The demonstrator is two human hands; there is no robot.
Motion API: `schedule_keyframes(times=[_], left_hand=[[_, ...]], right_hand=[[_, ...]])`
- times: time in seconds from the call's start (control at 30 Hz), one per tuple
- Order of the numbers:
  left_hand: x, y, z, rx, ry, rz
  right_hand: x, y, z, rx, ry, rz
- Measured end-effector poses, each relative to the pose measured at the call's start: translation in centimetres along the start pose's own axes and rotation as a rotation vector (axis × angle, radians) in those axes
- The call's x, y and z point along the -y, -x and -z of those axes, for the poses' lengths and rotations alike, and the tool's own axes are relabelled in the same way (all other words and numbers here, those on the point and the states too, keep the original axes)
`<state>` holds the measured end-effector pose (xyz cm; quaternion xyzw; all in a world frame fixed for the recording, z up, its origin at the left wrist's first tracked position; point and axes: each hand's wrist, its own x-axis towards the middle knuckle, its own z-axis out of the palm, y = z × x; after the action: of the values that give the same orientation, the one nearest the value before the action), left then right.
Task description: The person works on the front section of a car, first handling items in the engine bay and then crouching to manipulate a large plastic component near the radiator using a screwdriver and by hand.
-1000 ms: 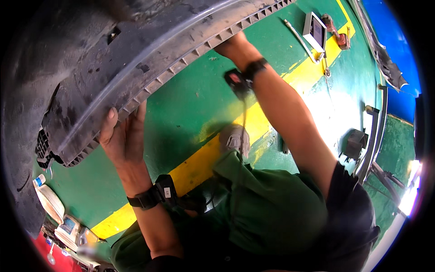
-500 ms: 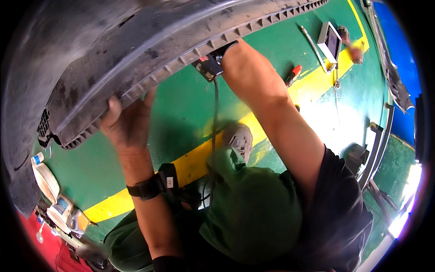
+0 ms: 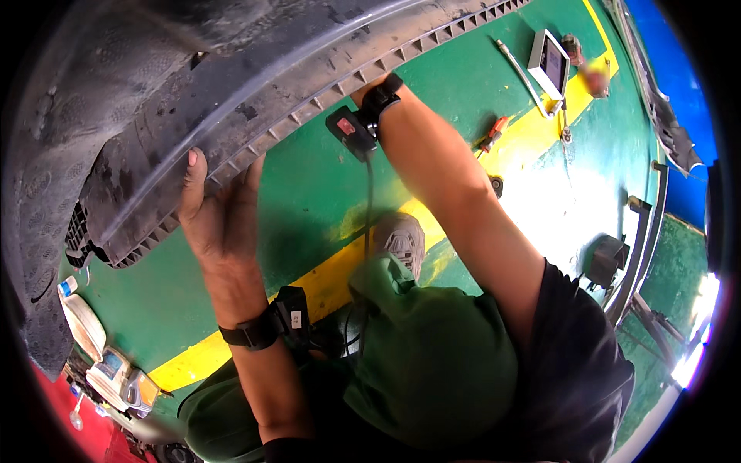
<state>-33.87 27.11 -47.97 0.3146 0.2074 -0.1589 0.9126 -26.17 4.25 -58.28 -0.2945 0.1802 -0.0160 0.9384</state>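
Note:
A large, dusty black plastic car bumper (image 3: pixel 255 85) with a ribbed lower edge spans the upper left. My left hand (image 3: pixel 220 220) grips that edge near its left end, thumb on the near face and fingers behind it. My right hand (image 3: pixel 369 86) reaches under the bumper farther along; its fingers are hidden. A black strap with a small black box (image 3: pixel 351 131) sits on my right wrist, its cable hanging down. Another black band (image 3: pixel 251 332) and box are on my left wrist.
On the green floor (image 3: pixel 309 193) with its yellow stripe lie a red-handled tool (image 3: pixel 494 133), a metal bar (image 3: pixel 521 73), a ratchet (image 3: pixel 566 127) and a white-framed screen device (image 3: pixel 549 65). A metal frame (image 3: pixel 644 247) stands right. Bottles and containers (image 3: pixel 108 370) sit lower left.
My right wrist has come out a little from under the bumper, so its strap shows more. My left thumb is straighter against the edge. The view has shifted slightly.

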Motion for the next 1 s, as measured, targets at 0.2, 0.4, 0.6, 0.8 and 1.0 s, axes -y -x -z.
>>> schedule_keyframes(times=[0.2, 0.4, 0.6, 0.8, 1.0], left_hand=[[-0.4, 0.4, 0.2, 0.046, -0.083, -0.02], [-0.1, 0.0, -0.7, 0.011, -0.063, -0.036], [-0.5, -0.3, 0.9, 0.03, -0.058, -0.03], [-0.2, -0.6, 0.4, 0.029, -0.027, -0.04], [0.1, -1.1, 1.7, 0.057, -0.002, 0.012]], right_hand=[[-0.4, 0.7, -0.4, -0.004, 0.007, -0.004], [0.0, 0.7, -0.4, -0.007, 0.003, 0.011], [-0.7, 0.5, -0.9, 0.01, -0.004, -0.005], [0.0, 0.7, -1.2, 0.016, -0.014, 0.011], [0.3, 3.0, -1.3, -0.008, -0.036, 0.009]])
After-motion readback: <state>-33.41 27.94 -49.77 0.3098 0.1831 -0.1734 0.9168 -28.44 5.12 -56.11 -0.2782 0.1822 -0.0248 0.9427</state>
